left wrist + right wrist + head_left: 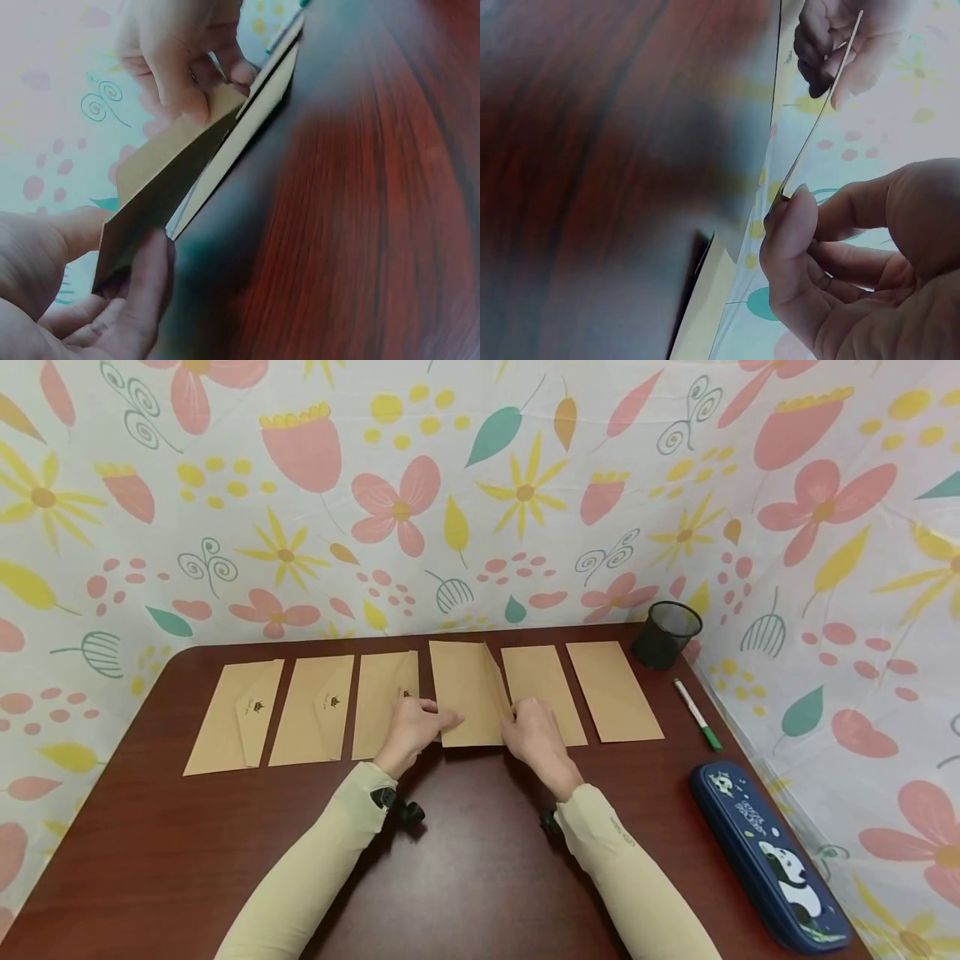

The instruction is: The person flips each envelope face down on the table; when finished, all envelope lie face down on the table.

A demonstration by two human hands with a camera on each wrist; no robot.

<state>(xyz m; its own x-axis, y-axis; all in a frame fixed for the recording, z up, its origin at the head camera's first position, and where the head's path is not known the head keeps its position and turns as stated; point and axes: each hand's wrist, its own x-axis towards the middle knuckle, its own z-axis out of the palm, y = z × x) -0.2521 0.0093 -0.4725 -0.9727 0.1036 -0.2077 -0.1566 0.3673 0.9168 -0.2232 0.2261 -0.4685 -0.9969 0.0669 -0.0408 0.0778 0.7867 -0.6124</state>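
Between my hands is a brown paper envelope [465, 689], its right side folded up as a flap [496, 681]. My left hand [409, 729] pinches its lower left edge between thumb and fingers, as the left wrist view shows on the envelope [161, 176]. At the lower right, my right hand [537, 735] pinches the folded side. Seen edge-on in the right wrist view, the envelope [810, 139] is raised off the table at its near side. A third envelope [381, 702] with a printed mark lies beside my left hand, partly covered by it.
Two envelopes with printed flaps [225, 718] [311, 710] lie at the left. Two plain envelopes [536, 681] [613, 689] lie to the right. Beyond them stand a black mesh pen cup [663, 639], a green-and-white marker [697, 714] and a blue panda pencil case [768, 856].
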